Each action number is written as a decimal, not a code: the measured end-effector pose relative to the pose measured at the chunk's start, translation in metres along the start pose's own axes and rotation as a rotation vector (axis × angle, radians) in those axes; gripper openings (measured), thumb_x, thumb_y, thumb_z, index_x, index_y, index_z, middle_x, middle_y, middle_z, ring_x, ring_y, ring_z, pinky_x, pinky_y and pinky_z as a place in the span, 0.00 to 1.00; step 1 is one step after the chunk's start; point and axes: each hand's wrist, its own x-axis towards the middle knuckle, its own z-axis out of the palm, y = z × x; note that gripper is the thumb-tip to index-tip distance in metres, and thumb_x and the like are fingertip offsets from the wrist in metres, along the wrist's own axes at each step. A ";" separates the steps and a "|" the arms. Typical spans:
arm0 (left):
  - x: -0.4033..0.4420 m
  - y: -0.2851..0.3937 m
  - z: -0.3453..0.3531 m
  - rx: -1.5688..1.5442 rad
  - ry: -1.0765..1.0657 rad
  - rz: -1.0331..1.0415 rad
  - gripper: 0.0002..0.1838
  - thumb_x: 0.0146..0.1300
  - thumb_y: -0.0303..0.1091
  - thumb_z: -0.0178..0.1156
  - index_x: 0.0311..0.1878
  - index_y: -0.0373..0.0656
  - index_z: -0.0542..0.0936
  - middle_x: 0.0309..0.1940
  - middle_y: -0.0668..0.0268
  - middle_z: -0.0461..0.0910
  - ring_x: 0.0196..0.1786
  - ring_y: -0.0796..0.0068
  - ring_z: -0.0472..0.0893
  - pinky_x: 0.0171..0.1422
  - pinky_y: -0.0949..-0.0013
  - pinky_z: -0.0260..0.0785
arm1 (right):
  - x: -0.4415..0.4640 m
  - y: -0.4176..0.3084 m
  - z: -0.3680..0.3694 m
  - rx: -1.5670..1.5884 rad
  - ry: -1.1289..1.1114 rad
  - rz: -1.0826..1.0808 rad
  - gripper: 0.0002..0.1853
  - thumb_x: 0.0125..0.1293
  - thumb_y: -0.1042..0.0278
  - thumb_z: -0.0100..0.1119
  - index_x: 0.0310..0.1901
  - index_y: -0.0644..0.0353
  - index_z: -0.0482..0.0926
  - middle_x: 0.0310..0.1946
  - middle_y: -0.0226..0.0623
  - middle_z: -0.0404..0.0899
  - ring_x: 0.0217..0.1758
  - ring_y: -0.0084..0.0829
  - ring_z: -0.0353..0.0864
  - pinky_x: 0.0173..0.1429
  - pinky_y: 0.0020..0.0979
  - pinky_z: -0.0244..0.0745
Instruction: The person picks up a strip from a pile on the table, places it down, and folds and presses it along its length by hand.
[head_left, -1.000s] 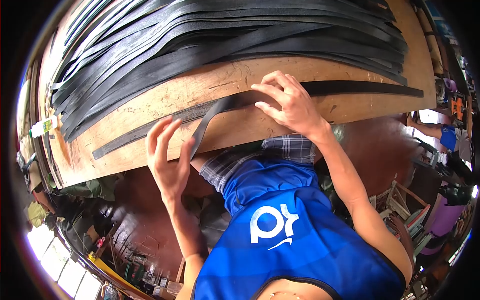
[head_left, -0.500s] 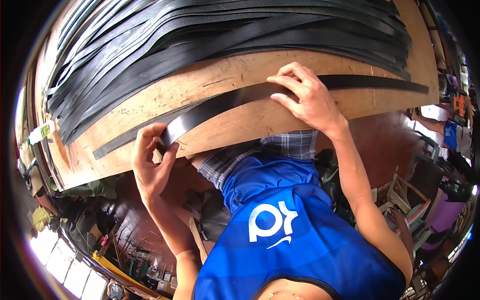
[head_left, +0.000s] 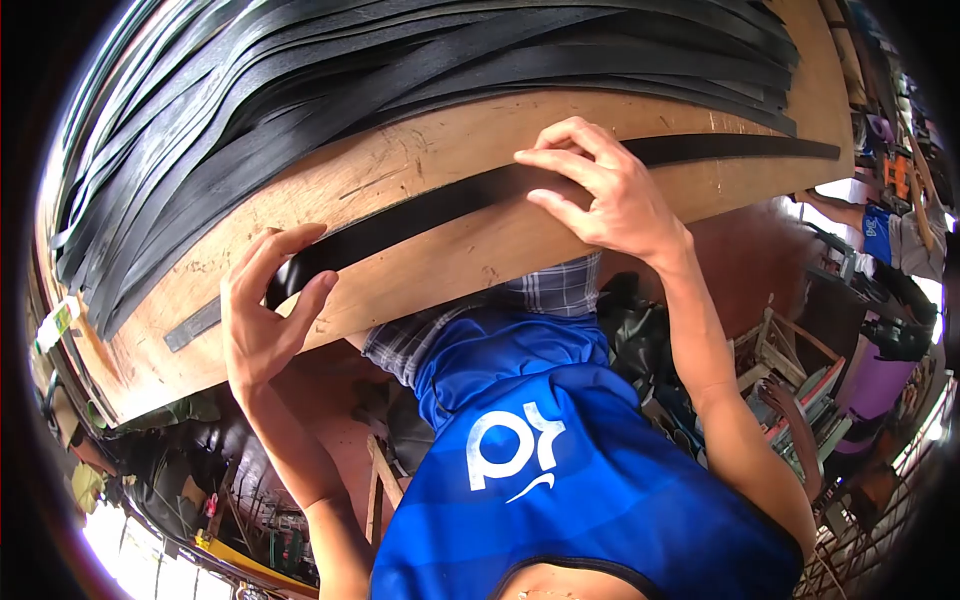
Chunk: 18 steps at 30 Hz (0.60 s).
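Note:
A long black leather-like strip point(head_left: 420, 220) lies along the near side of the wooden table, its left end curling. My left hand point(head_left: 262, 305) holds that end, with the thumb on the near edge and the fingers on the far edge. Further right, my right hand point(head_left: 615, 195) straddles the same strip, thumb and fingers bent loosely around its two edges. Part of the strip is hidden under the right hand, and its tail runs on to the right. Under its left part, a duller dark strip point(head_left: 193, 328) peeks out beside my left hand.
A thick pile of black strips point(head_left: 400, 85) covers the back of the wooden table point(head_left: 250, 355). A white-and-green container point(head_left: 58, 322) sits by the left edge. A wooden frame point(head_left: 775, 350) stands on the floor at right. Another person in blue point(head_left: 877, 235) is at far right.
My left hand has shifted left and a little nearer me with the strip's end. The strip now covers more of the duller one. The right hand keeps its place on it; the view has shifted slightly.

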 end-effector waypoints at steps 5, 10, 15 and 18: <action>0.004 0.004 0.003 0.059 0.002 0.088 0.23 0.55 0.22 0.74 0.56 0.37 0.87 0.39 0.58 0.82 0.42 0.60 0.82 0.51 0.63 0.74 | 0.002 0.000 0.001 0.105 -0.031 0.031 0.18 0.64 0.70 0.75 0.56 0.59 0.85 0.49 0.38 0.80 0.46 0.43 0.86 0.49 0.41 0.85; 0.003 -0.001 0.001 0.083 -0.030 0.086 0.25 0.54 0.22 0.75 0.58 0.38 0.88 0.41 0.58 0.83 0.43 0.61 0.84 0.52 0.63 0.76 | 0.004 -0.001 -0.001 0.116 -0.058 0.050 0.18 0.65 0.71 0.75 0.55 0.59 0.85 0.48 0.38 0.79 0.46 0.43 0.86 0.49 0.41 0.84; -0.001 -0.006 0.000 0.039 -0.033 0.109 0.27 0.53 0.20 0.74 0.59 0.39 0.89 0.42 0.56 0.85 0.44 0.61 0.86 0.53 0.63 0.78 | 0.003 -0.002 0.000 0.105 -0.036 0.042 0.17 0.65 0.70 0.75 0.54 0.60 0.85 0.47 0.38 0.79 0.45 0.42 0.86 0.48 0.41 0.84; -0.004 -0.006 0.002 0.028 -0.022 0.103 0.27 0.52 0.19 0.74 0.59 0.38 0.89 0.43 0.55 0.86 0.45 0.60 0.87 0.54 0.63 0.79 | 0.003 -0.004 0.000 0.123 -0.039 0.080 0.16 0.64 0.71 0.75 0.53 0.60 0.85 0.47 0.38 0.79 0.45 0.41 0.86 0.48 0.41 0.83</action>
